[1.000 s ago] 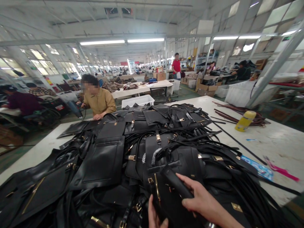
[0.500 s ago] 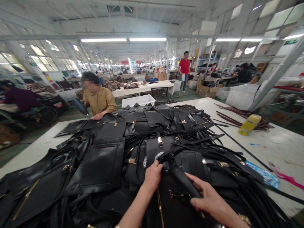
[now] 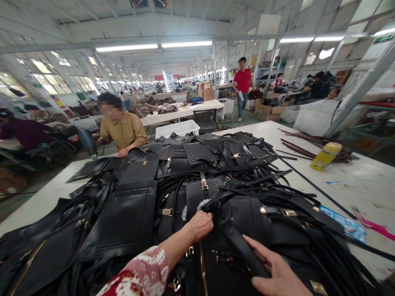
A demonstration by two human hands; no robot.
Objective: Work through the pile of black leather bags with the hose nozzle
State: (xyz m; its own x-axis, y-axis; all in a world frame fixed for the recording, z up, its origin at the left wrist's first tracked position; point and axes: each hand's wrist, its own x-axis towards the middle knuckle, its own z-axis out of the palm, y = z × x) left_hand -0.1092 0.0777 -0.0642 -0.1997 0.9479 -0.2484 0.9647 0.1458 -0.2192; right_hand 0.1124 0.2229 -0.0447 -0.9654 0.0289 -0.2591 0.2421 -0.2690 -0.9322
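Observation:
A wide, curved black bag handle (image 3: 242, 248) lies between the thumb and fingers of my right hand (image 3: 273, 265). My left hand (image 3: 200, 226) is closed at the gathered end of a black strap (image 3: 217, 207), near the handle's upper end; its fingertips are partly hidden. Greyish wrapping (image 3: 203, 204) shows just beyond its knuckles. Under both hands is a heap of black bags with gold buckles and zips, among them a bag with a gold clasp (image 3: 204, 185) just ahead and a flat black panel (image 3: 123, 220) to the left.
A person in a tan jacket (image 3: 125, 129) stands at the table's far left with a hand on the heap. On the right of the white table (image 3: 364, 193) are a yellow bottle (image 3: 326, 156), brown straps (image 3: 296, 149), a blue packet (image 3: 342, 224) and a pink-handled tool (image 3: 375, 228).
My left forearm has swung leftward and its patterned sleeve now shows. The black handle has turned and shifted slightly down in my right hand. In the background the person in red has stepped closer.

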